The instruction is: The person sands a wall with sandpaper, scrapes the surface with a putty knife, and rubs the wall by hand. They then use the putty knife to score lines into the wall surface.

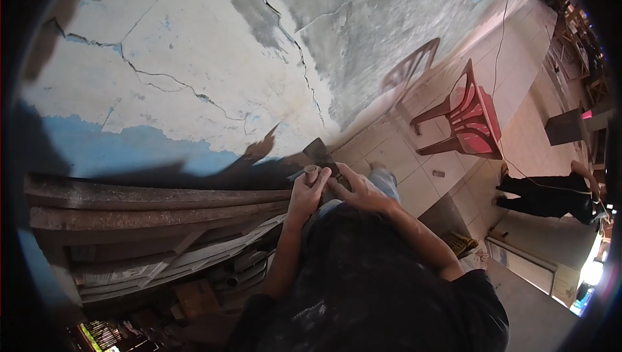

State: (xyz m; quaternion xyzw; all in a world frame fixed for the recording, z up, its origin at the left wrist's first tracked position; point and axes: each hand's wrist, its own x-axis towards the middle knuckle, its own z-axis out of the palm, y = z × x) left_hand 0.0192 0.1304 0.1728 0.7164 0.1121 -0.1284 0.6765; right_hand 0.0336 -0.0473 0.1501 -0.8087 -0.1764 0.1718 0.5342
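The wall is chalky white at upper left, mottled grey at top centre, ragged sky blue at middle left (dark cracks vein it like a map). I see a dark grey blade mid-frame, a deep red chair upper right, a white-smudged black shirt below.

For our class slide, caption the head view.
Left hand grips a brown cylindrical piece, right hand beside it, near a dark flat piece and a cracked white, grey and blue wall.
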